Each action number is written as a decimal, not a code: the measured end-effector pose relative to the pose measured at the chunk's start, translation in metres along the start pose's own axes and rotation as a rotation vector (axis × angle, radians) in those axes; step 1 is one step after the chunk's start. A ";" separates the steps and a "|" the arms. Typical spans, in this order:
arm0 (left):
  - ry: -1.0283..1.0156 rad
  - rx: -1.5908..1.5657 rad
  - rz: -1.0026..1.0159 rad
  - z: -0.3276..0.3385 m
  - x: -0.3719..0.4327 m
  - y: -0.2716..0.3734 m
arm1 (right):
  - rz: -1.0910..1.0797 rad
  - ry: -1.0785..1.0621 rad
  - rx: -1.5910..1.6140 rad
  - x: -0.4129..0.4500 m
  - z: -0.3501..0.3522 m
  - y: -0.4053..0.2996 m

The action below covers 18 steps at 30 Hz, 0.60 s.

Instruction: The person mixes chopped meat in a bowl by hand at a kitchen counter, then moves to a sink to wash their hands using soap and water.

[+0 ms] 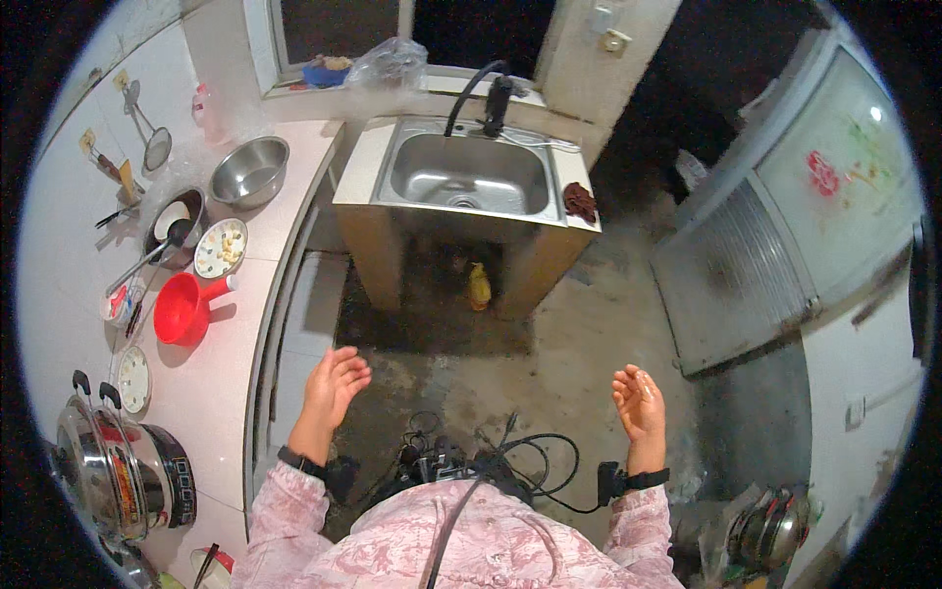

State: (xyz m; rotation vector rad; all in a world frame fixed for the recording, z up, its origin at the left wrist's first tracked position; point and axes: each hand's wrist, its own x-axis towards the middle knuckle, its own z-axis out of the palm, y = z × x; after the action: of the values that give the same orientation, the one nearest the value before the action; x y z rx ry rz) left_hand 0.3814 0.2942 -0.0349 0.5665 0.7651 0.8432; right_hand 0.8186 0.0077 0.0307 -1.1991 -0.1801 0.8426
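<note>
My left hand is raised, palm inward, near the edge of the pink countertop, with nothing in it. Off to the right, my right hand is lifted with its palm up and fingers apart; it looks wet and holds nothing. Each wrist wears a black strap. Ahead stands a stainless steel sink with a black faucet. On the counter to my left are a red plastic ladle, a patterned plate of pale pieces and a steel basin.
A dark pot holds a ladle, and a lidded steamer stands lower left. A brown cloth lies beside the sink. Below it is a yellow bottle. A glass-panelled door stands at right. Black cables hang at my waist.
</note>
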 end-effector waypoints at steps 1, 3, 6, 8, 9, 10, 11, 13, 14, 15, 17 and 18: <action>-0.032 -0.057 -0.011 0.011 0.017 0.001 | 0.012 -0.008 0.000 0.019 -0.004 0.000; -0.043 -0.134 -0.014 0.030 0.045 0.004 | 0.040 -0.034 0.003 0.058 -0.009 0.004; -0.059 -0.164 0.034 0.057 0.075 0.004 | 0.042 -0.049 -0.012 0.124 0.003 -0.001; -0.043 -0.175 0.052 0.062 0.089 0.000 | 0.051 -0.092 -0.036 0.167 0.016 -0.005; -0.046 -0.183 0.069 0.063 0.093 -0.001 | 0.053 -0.122 -0.056 0.190 0.029 -0.010; -0.052 -0.195 0.081 0.066 0.100 -0.004 | 0.061 -0.166 -0.080 0.207 0.042 -0.016; -0.057 -0.202 0.097 0.068 0.105 -0.005 | 0.066 -0.210 -0.105 0.222 0.057 -0.020; 0.036 -0.225 0.073 0.064 0.102 -0.005 | 0.081 -0.283 -0.163 0.249 0.088 -0.025; 0.065 -0.235 0.064 0.062 0.105 -0.005 | 0.084 -0.312 -0.195 0.264 0.104 -0.028; 0.089 -0.203 0.109 0.056 0.106 -0.007 | 0.090 -0.359 -0.210 0.278 0.119 -0.028; 0.104 -0.175 0.144 0.060 0.118 -0.009 | 0.100 -0.423 -0.224 0.306 0.144 -0.028; 0.168 -0.194 0.113 0.066 0.126 -0.004 | 0.103 -0.453 -0.224 0.319 0.160 -0.030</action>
State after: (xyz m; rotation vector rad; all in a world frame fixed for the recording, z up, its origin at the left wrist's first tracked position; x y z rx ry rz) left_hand 0.4897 0.3861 -0.0440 0.3717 0.7981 1.0671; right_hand 0.9673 0.3338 0.0239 -1.2174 -0.5980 1.2028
